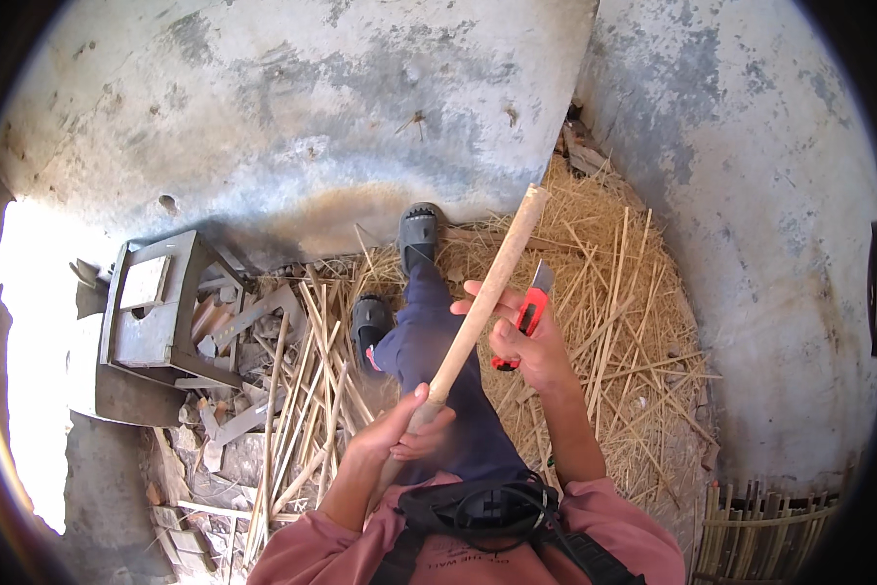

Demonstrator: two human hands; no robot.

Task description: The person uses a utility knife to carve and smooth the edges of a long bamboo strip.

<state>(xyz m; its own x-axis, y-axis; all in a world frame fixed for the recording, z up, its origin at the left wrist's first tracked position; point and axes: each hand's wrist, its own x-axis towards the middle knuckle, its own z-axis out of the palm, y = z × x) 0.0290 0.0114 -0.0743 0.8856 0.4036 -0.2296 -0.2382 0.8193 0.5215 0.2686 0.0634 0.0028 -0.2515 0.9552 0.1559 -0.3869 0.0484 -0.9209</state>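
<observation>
1. The pale wooden stick (494, 283) slants over the person's legs (414, 341).
2. The left hand (399, 426) is wrapped around the stick's lower part.
3. Just right of the stick, the right hand (531, 346) grasps a red utility knife (529, 314), blade (543, 276) out; fingers (474, 288) pass behind the stick, contact unclear.
4. Straw (643, 292) lies right of the stick, thin sticks (307, 390) left of it.

Pale tan stick (486, 298); red-black utility knife (530, 314); mottled grey-white wall (292, 107).
</observation>
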